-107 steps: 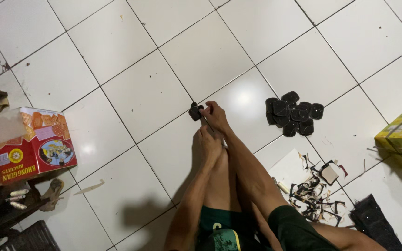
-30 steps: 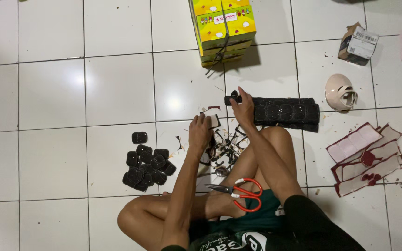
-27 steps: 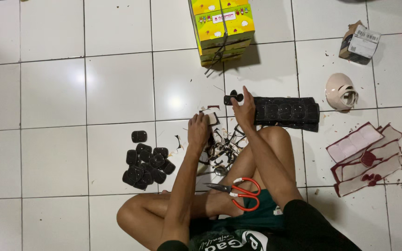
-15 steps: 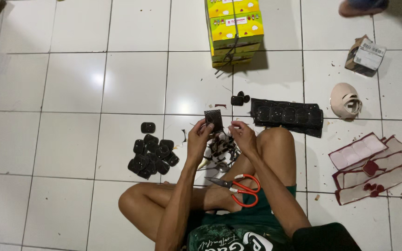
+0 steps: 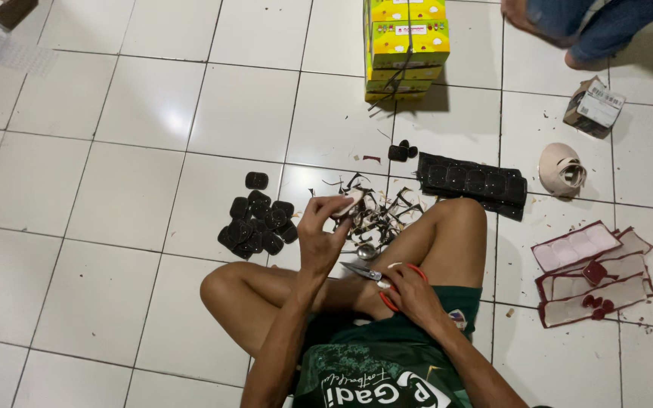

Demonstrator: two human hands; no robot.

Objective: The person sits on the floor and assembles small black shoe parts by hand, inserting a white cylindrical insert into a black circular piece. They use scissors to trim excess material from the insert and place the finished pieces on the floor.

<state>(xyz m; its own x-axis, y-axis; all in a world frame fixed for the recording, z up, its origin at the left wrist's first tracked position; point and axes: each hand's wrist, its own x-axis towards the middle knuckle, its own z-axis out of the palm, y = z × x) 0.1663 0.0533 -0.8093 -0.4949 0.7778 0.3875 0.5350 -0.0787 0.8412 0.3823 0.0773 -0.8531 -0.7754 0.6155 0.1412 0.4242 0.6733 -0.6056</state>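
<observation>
I judge the scissors [image 5: 387,281] could nick my bare leg, since my right hand [image 5: 410,295] closes round their red handles right against the thigh. My left hand [image 5: 319,234] is raised, fingers pinched on a small pale part [image 5: 353,201] above the wire scraps [image 5: 376,219].

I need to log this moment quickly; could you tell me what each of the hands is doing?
Left hand: closed on a small pale piece.
Right hand: gripping the red-handled scissors.
</observation>
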